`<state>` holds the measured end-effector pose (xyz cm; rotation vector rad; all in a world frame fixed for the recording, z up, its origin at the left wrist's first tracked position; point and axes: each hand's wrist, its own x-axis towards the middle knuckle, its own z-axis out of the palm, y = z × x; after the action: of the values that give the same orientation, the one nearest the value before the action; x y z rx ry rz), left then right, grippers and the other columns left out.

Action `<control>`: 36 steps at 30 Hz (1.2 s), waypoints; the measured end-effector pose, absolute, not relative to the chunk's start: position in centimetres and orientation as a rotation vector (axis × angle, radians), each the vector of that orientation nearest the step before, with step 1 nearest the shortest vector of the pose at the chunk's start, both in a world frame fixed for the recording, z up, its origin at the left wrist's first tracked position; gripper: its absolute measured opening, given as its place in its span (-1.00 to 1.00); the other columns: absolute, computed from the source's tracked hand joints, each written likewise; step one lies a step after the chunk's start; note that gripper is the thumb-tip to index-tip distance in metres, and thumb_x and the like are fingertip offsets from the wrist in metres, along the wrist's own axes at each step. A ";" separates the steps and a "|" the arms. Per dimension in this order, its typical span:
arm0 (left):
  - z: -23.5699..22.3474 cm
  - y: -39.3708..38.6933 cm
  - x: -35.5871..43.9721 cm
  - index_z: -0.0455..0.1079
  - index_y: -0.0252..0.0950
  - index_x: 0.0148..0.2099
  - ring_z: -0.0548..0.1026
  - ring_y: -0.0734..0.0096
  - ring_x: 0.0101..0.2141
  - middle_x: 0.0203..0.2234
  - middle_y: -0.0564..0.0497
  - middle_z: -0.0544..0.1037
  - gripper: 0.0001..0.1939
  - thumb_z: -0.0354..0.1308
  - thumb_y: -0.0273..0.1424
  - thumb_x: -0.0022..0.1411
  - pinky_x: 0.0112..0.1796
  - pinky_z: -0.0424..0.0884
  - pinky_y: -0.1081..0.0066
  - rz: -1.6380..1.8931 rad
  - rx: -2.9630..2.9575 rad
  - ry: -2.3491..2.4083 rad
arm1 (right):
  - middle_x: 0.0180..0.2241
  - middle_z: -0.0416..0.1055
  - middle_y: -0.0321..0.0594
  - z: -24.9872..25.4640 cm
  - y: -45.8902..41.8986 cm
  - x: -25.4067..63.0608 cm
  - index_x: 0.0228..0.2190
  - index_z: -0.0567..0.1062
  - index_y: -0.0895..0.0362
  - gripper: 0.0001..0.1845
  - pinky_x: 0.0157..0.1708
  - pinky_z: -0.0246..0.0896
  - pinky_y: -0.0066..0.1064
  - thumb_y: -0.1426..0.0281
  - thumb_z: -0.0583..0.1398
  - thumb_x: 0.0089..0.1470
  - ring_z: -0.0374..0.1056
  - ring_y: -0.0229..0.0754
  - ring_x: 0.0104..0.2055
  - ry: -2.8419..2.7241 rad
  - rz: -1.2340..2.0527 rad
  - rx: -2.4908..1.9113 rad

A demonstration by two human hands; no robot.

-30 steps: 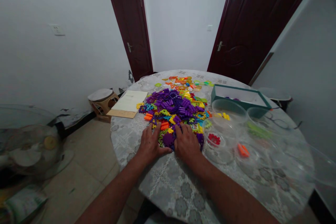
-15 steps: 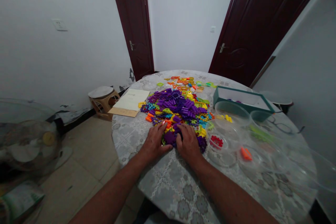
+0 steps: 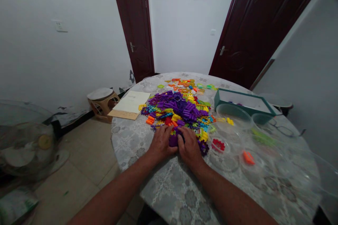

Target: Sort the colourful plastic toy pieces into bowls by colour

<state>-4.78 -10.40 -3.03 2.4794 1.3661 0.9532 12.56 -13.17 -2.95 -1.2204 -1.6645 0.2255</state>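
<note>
A large heap of colourful plastic building pieces, mostly purple, lies on the table. At its near edge my left hand and my right hand face each other, fingers curved forward and thumbs close together. Between them, purple building pieces are squeezed from both sides. My fingertips are partly hidden among the pieces. Orange pieces lie just left of the heap, and dark purple gear-like pieces sit beside my right hand.
Clear round tubs stand on the right, some with a red piece or an orange piece inside. Behind them are a green-rimmed box and eyeglasses. Paper lies left; orange scraps lie behind the heap.
My hands have drawn closer together around the purple pieces, the left one shifting right. Some red and orange pieces in front of my fingers have shifted. The view has moved slightly.
</note>
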 end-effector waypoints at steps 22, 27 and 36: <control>0.2 -12.6 -2.5 0.25 -0.20 0.43 0.53 -0.03 0.03 0.08 -0.21 0.50 -0.21 0.34 -0.21 0.20 0.00 0.45 0.10 0.620 2.447 1.598 | -0.04 0.51 -0.10 -2.4 -13.2 12.3 -0.08 0.54 0.03 -0.76 0.19 0.29 -0.02 0.35 0.07 0.39 0.39 0.01 0.06 -1.551 0.412 -1.205; 0.9 -12.3 -2.4 0.18 -0.18 0.48 0.55 -0.01 0.06 0.15 -0.20 0.52 -0.15 0.34 -0.27 0.19 0.02 0.49 0.12 0.558 2.413 1.529 | -0.03 0.51 -0.08 -2.3 -13.3 12.3 -0.06 0.55 0.02 -0.73 0.19 0.29 0.01 0.31 0.07 0.40 0.39 0.04 0.07 -1.521 0.441 -1.203; 1.7 -12.1 -2.2 0.15 -0.12 0.50 0.59 0.01 0.13 0.22 -0.12 0.58 -0.12 0.32 -0.21 0.19 0.13 0.48 0.14 0.581 2.288 1.454 | 0.07 0.49 -0.04 -2.6 -13.4 12.7 0.01 0.55 0.05 -0.66 0.28 0.24 0.03 0.25 0.05 0.42 0.37 0.04 0.18 -1.487 0.502 -1.191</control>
<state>-2.23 -12.14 1.66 2.2878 1.4540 0.5806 12.69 -13.40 -2.60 -1.1911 -1.4869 0.5018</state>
